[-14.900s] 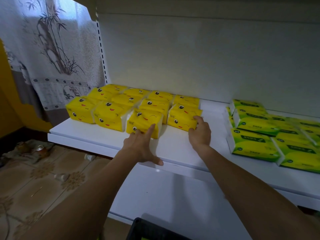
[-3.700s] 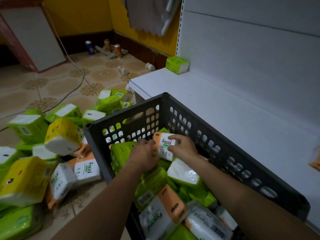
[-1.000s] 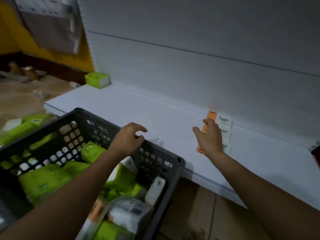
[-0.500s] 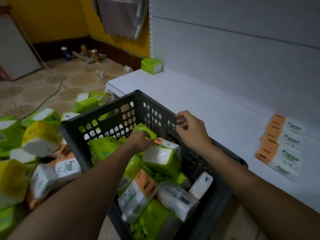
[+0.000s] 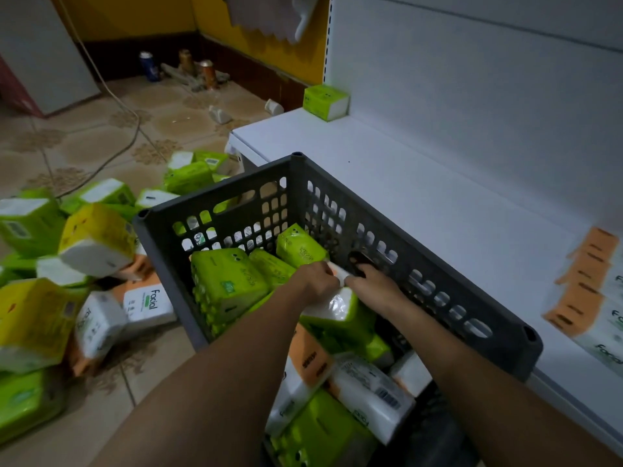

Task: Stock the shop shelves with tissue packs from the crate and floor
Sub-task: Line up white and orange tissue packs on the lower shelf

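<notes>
A white shelf (image 5: 421,197) runs along the right side, backed by a white panel. At its far end stands one green pack (image 5: 325,102); at its near right edge lies a blurred row of orange-and-white packs (image 5: 593,291).

Against the shelf's front edge sits a dark grey slotted crate (image 5: 438,274), holding green packs and orange-and-white packs jumbled together.

On the tiled floor (image 5: 101,143) to the left of the crate lies a heap of packs (image 5: 67,264) in green, yellow and orange-and-white, some touching the crate's wall. A cable trails across the tiles, and cans (image 5: 178,65) stand by the far yellow wall.

Two bare forearms reach down into the crate. The left hand (image 5: 315,281) and right hand (image 5: 374,283) meet over a small pack (image 5: 338,273), white with a hint of orange, lying near the crate's shelf-side wall on top of a green pack. The left fingers curl around its near end, grasping it. The right fingers are at its other end; whether they are clenched on it cannot be told.
</notes>
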Available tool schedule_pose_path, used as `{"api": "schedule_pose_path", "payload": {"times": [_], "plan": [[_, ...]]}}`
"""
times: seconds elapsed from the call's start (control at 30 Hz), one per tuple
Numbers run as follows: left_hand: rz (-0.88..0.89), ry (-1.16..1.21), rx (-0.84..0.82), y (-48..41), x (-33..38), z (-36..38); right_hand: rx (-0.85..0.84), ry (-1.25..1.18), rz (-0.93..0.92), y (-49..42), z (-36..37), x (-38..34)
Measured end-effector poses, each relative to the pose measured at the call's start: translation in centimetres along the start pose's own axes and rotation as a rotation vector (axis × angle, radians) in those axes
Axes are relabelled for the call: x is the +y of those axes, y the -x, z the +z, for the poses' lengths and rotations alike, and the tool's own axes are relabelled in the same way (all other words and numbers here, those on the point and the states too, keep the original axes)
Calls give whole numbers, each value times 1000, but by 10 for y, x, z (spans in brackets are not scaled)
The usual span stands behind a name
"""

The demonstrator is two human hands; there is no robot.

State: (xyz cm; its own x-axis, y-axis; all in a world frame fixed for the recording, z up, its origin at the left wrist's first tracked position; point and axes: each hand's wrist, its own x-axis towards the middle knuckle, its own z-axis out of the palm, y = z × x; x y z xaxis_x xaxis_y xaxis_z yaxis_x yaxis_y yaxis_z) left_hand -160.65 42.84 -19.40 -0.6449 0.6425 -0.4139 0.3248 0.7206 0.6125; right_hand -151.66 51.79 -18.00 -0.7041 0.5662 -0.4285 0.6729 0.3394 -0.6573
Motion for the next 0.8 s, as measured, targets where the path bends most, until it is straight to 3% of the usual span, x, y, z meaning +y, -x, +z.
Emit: {"api": "schedule_pose_path", "payload": {"times": [0.17, 0.3, 0.43, 0.53, 0.67, 0.8], "plan": [[14, 12, -64, 2, -5, -1, -64, 156, 186, -13, 5, 13], [19, 60, -57, 6, -12, -3, 24, 550, 111, -11, 11, 8], [18, 91, -6, 10, -12, -9, 108, 669, 16, -1, 10, 1], [40, 129, 94, 12, -11, -23, 143, 547, -80, 7, -2, -3], [106, 186, 164, 23, -12, -37, 281, 169, -237, 24, -17, -14], [188, 353, 174, 38, 5, -44, 374, -201, -261, 43, -34, -26]]}}
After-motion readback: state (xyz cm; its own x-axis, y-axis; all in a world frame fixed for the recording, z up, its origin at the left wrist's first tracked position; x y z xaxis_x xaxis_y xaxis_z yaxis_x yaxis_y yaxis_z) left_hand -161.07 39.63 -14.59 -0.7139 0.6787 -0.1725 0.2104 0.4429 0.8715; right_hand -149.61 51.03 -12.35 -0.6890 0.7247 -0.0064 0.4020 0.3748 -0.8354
